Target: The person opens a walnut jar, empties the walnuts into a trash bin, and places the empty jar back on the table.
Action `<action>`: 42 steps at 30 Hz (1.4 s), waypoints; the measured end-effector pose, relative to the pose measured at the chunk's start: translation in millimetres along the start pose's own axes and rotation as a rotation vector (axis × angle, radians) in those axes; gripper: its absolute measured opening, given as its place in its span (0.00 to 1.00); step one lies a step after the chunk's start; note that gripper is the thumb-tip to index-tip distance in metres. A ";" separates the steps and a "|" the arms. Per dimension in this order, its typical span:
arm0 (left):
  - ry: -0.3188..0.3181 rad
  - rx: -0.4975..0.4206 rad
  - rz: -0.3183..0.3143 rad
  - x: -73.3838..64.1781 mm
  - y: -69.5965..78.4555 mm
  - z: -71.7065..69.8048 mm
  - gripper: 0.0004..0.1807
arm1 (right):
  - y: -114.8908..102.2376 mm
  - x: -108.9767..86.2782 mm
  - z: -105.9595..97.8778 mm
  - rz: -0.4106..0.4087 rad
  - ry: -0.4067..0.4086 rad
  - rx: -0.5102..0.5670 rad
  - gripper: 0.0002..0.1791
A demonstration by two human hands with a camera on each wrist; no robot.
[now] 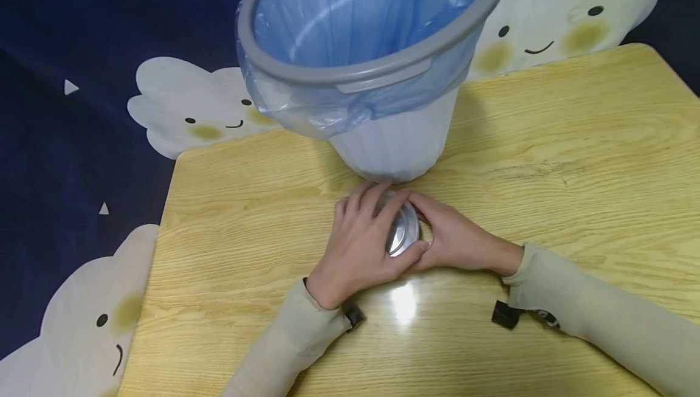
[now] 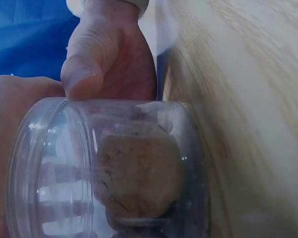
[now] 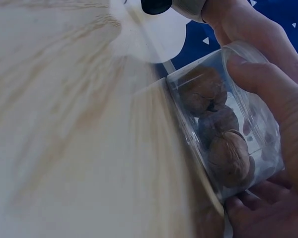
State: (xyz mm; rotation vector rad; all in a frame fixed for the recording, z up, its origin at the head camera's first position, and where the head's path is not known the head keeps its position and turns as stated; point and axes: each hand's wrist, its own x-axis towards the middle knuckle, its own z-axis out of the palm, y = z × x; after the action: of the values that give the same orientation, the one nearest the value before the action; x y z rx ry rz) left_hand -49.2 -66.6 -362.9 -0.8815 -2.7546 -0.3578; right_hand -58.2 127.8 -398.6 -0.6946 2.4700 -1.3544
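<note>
- Resting over the top of the jar (image 1: 406, 233) in the head view, my left hand (image 1: 358, 245) has its fingers bent across the far rim and its thumb at the near rim, gripping it.
- My right hand (image 1: 465, 239) curls round the jar's right side, thumb toward me. The jar sits on the table (image 1: 246, 263), just in front of the bin (image 1: 391, 141), whose blue bag (image 1: 350, 20) is already draped over the rim. The bin's floor is hidden, so I cannot tell what it holds.
- From the left wrist, the lid (image 2: 49, 168) is in place on the clear jar, and my right thumb presses near it. I judge that the hold is complete, while the lid is not off; whether I am tightening or loosening it, one moment cannot tell me.
- From the right wrist, brown, walnut-like pieces (image 3: 228, 156) lie inside the jar, and every one I can make out is in there. So, as I judge it, the filling is done or the emptying not begun; any lifting of the lid or moving of the jar is left.
</note>
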 end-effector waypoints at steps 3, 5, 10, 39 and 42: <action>0.001 -0.002 0.000 0.9 1.9 1.2 0.41 | 0.4 -2.0 -1.4 0.007 0.000 -0.012 0.60; 0.004 -0.003 0.002 1.7 3.0 2.3 0.41 | 0.6 -3.5 -2.6 0.013 0.003 -0.022 0.60; 0.007 -0.014 0.015 5.1 5.9 3.9 0.41 | 1.9 -7.7 -6.4 0.025 0.016 -0.038 0.61; 0.009 -0.021 0.053 20.1 23.1 9.2 0.40 | 16.0 -24.2 -21.5 0.052 0.047 -0.025 0.61; 0.011 -0.022 0.068 22.1 22.9 8.8 0.41 | 18.5 -24.5 -23.0 0.047 0.049 -0.028 0.61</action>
State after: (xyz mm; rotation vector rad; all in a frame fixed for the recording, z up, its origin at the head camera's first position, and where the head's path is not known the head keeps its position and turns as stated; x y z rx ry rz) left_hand -54.4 -34.1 -361.2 -0.9724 -2.7078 -0.3803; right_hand -52.3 165.5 -402.1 -0.6134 2.5313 -1.3374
